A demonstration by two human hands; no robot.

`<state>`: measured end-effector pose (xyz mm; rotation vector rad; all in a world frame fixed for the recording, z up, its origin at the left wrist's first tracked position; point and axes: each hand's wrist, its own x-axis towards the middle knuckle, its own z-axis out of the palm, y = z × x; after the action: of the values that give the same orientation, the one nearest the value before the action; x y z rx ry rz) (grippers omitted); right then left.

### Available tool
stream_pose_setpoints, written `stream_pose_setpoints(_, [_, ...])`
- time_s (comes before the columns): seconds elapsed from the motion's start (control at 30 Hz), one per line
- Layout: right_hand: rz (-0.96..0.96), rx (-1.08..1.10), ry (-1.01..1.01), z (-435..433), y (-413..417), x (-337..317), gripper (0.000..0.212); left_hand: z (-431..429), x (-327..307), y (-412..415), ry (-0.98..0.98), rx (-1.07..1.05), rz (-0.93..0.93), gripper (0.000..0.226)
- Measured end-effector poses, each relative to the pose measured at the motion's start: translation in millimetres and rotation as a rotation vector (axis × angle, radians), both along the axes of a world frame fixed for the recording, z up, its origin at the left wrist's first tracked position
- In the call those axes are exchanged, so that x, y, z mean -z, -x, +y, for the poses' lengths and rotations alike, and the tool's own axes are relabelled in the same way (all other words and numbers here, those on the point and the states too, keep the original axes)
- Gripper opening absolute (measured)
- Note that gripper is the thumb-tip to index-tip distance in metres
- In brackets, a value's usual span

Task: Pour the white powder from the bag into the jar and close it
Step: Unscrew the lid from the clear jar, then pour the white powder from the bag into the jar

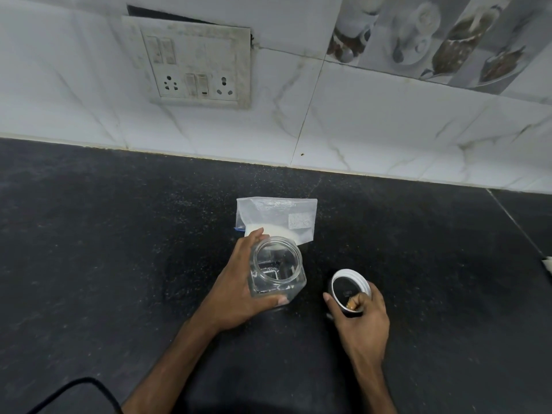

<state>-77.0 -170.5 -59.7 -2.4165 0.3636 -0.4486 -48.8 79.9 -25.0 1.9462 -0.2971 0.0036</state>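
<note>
A clear square jar (276,268) stands open and empty on the dark counter (119,249). My left hand (239,288) grips it from the left, thumb across its front and fingers behind. Just behind the jar lies a clear plastic bag (277,218) with white powder in its lower part. To the right of the jar, my right hand (360,313) holds the round lid (348,289), white-rimmed and dark inside, with its open side up just above or on the counter.
A white tiled wall (358,121) with a socket and switch panel (194,62) rises behind the counter. A black cable (74,389) curves at the bottom left. A small pale object (548,262) shows at the right edge.
</note>
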Motion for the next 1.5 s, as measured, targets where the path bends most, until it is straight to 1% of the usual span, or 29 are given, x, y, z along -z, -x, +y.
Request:
stream_pose_setpoints(0.1, [0.028,0.021,0.068,-3,-2,4,0.046,0,-2,1,-0.003,-0.002,-0.001,0.105])
stream_pose_setpoints(0.27, [0.072,-0.035,0.160,-8,-6,12,0.046,0,-4,2,0.010,-0.005,0.005,0.106])
stream_pose_setpoints(0.43, [0.156,0.014,0.117,-7,-15,19,0.038,1,-2,2,0.018,0.016,0.041,0.116])
stream_pose_setpoints(0.5, [0.166,0.061,0.151,-2,-21,15,0.036,1,-1,2,0.017,0.017,0.045,0.117])
stream_pose_setpoints(0.53, [0.129,0.081,0.166,2,-24,8,0.036,1,-1,2,0.020,0.017,0.045,0.117])
stream_pose_setpoints(0.6, [-0.026,0.065,0.152,14,-37,-10,0.045,1,1,1,0.031,0.018,0.045,0.117])
stream_pose_setpoints(0.63, [-0.098,0.027,0.113,21,-46,-22,0.051,1,1,1,0.035,0.018,0.045,0.117])
stream_pose_setpoints(0.67, [-0.130,-0.023,0.051,27,-57,-34,0.055,1,2,1,0.038,0.019,0.043,0.117])
stream_pose_setpoints(0.7, [-0.111,-0.073,-0.017,33,-70,-43,0.058,1,3,0,0.038,0.018,0.039,0.116])
stream_pose_setpoints(0.77, [0.016,-0.142,-0.094,45,-100,-57,0.064,1,4,0,0.031,0.017,0.027,0.117])
stream_pose_setpoints(0.83, [0.170,-0.167,-0.118,55,-129,-66,0.062,2,2,1,-0.010,0.022,0.014,0.123])
stream_pose_setpoints(0.9, [0.289,-0.161,-0.191,62,-151,-67,0.058,8,-4,0,-0.041,0.040,-0.005,0.123])
stream_pose_setpoints(0.97, [0.346,-0.144,-0.286,66,-166,-66,0.057,18,-11,-10,-0.012,-0.011,-0.037,0.114])
stream_pose_setpoints(1.03, [0.348,-0.122,-0.308,69,-174,-65,0.056,30,-17,-31,0.010,-0.178,0.004,0.102])
stream_pose_setpoints(1.07, [0.324,-0.115,-0.309,70,-177,-66,0.054,35,-18,-47,0.002,-0.259,0.062,0.094])
stream_pose_setpoints(1.13, [0.256,-0.106,-0.363,72,-180,-66,0.048,42,-21,-78,-0.016,-0.325,0.272,0.081])
stream_pose_setpoints(1.2, [0.214,-0.115,-0.455,74,-183,-68,0.044,44,-22,-108,0.094,-0.319,0.486,0.072])
stream_pose_setpoints(1.27, [0.192,-0.125,-0.519,75,-185,-69,0.044,43,-26,-128,0.182,-0.280,0.590,0.056])
stream_pose_setpoints(1.33, [0.181,-0.132,-0.578,74,-189,-68,0.043,40,-26,-143,0.122,-0.289,0.562,0.048])
stream_pose_setpoints(1.4, [0.189,-0.137,-0.616,72,-192,-66,0.038,39,-19,-152,0.027,-0.344,0.506,0.047])
stream_pose_setpoints(1.5, [0.196,-0.148,-0.694,71,-194,-60,0.019,37,-12,-156,-0.023,-0.344,0.508,0.045])
